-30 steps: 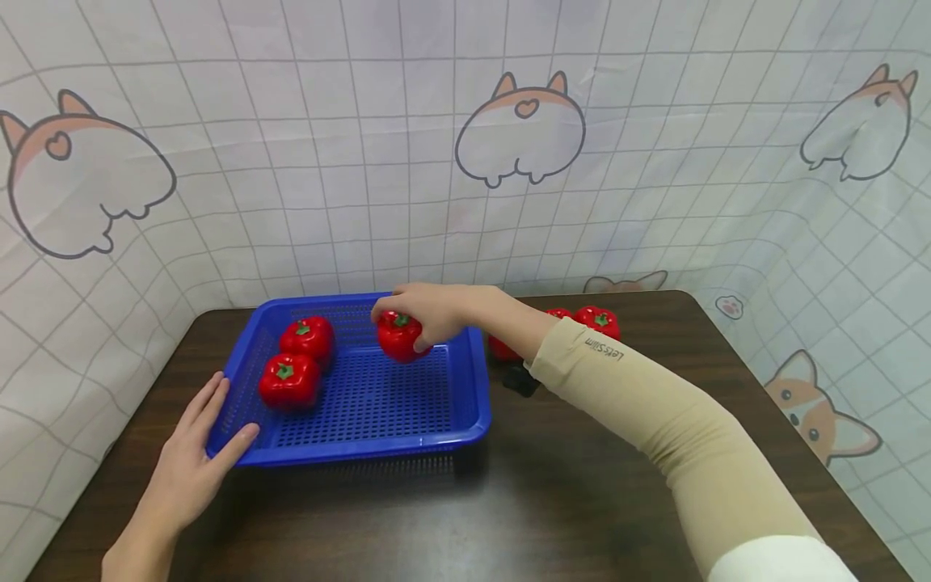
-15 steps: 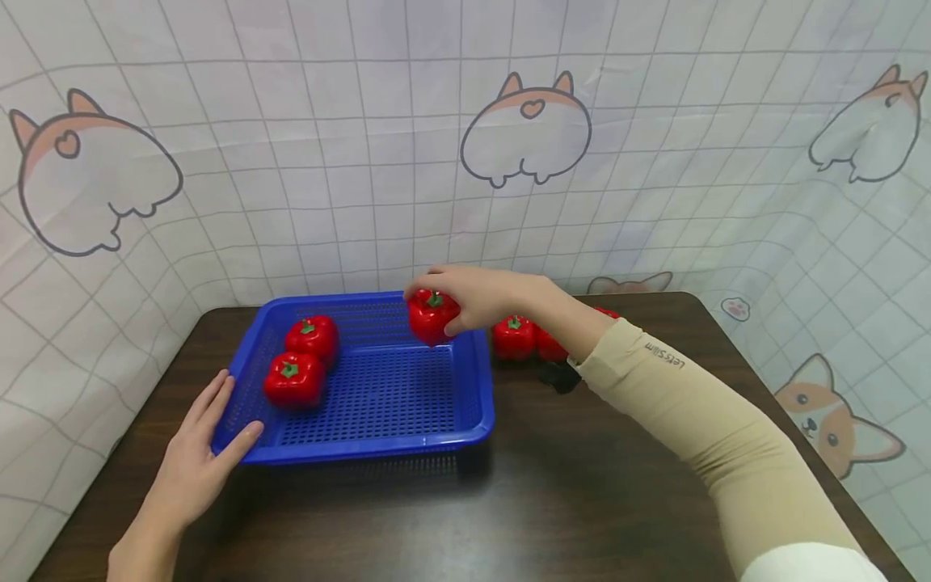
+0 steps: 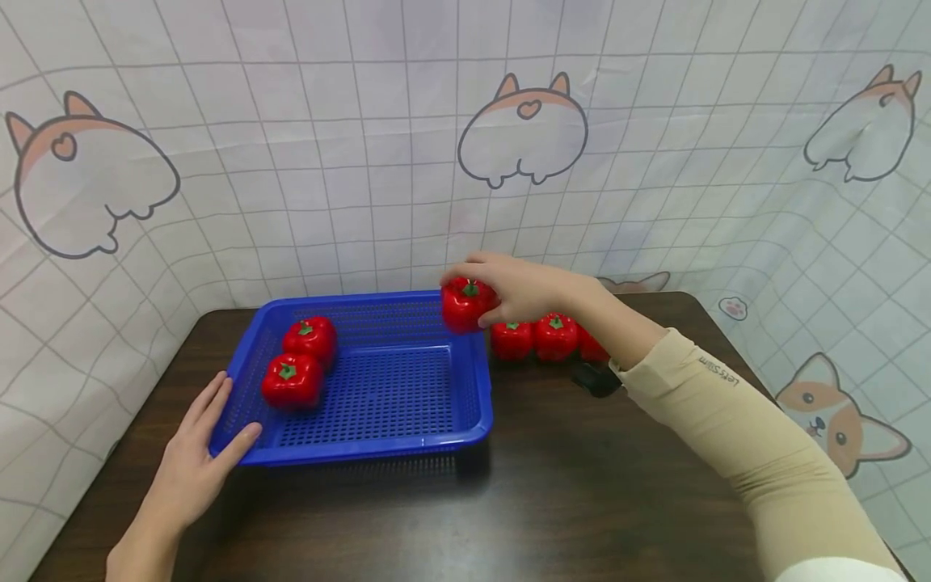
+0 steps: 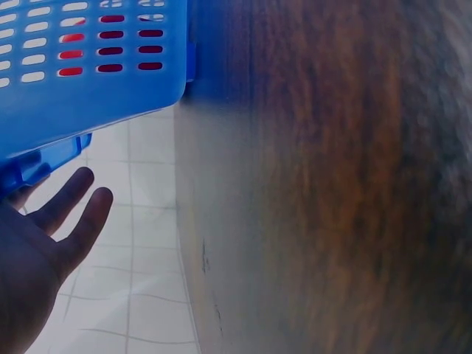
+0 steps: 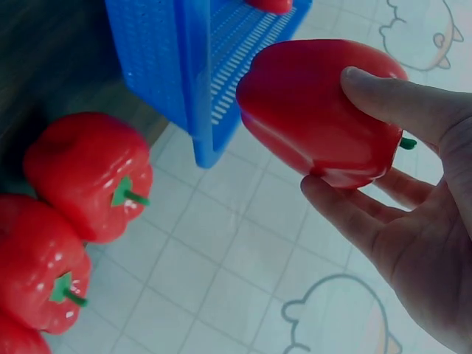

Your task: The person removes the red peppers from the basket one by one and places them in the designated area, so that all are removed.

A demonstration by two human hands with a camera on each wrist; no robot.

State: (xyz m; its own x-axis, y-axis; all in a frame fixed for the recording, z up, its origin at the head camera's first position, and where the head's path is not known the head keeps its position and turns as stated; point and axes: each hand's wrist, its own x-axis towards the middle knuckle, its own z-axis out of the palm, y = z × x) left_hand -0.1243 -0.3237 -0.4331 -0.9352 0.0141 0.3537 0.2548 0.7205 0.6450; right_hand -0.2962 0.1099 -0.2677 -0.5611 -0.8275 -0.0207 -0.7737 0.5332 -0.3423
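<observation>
My right hand (image 3: 512,287) grips a red bell pepper (image 3: 467,305) with a green stem, thumb on one side and fingers on the other. That pepper is raised over the right rim of the blue basket (image 3: 364,445), as the right wrist view also shows. Two more red peppers (image 3: 293,381) sit at the left inside the basket. With straight, spread fingers, my left hand (image 3: 191,461) rests at the basket's left rim near the front corner. In the left wrist view its fingers (image 4: 88,225) hang loosely beside the rim and hold nothing.
Right of the basket stands a row of red peppers (image 3: 556,337), partly hidden by the right forearm. The black wrist camera (image 3: 596,380) hangs below that forearm. A white grid-patterned cloth (image 3: 407,162) rises behind the dark wooden table (image 3: 538,501).
My right hand has lifted the pepper up out of the basket and moved it rightward to above the right rim. The left hand keeps its place at the basket.
</observation>
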